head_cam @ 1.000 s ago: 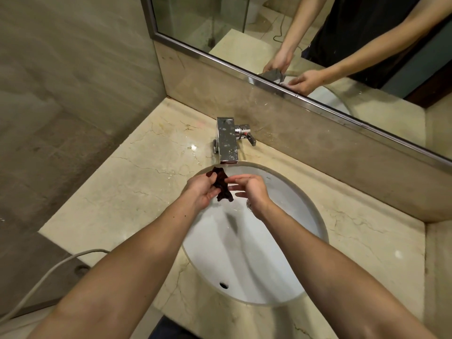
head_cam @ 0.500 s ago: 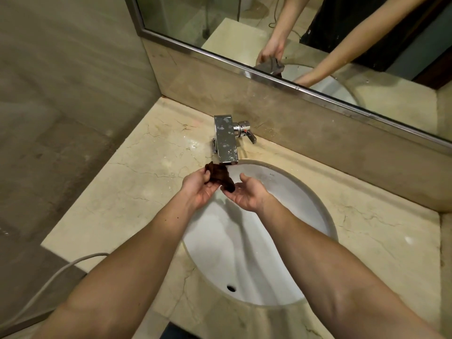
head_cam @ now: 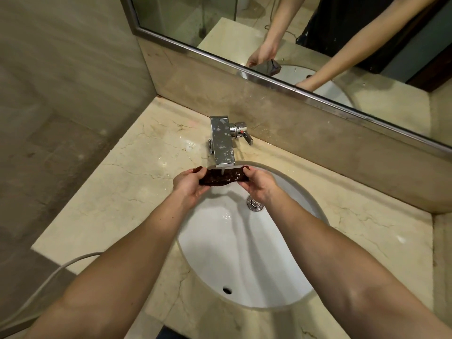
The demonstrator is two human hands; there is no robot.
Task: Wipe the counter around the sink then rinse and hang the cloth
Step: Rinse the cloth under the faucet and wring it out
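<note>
A small dark brown cloth is stretched flat between my two hands, right under the spout of the chrome faucet. A thin stream of water falls from the spout onto it. My left hand grips its left end and my right hand grips its right end. Both hands are over the far rim of the white oval sink, which is set into the beige marble counter.
The faucet lever points right at the backsplash. A chrome drain plug shows in the wet basin. A mirror runs along the back wall. A grey cable hangs off the counter's left edge. Tiled wall stands at left.
The cloth was bunched between my hands over the basin. Now it is pulled out wide and lifted up under the spout, with my right hand gripping its end.
</note>
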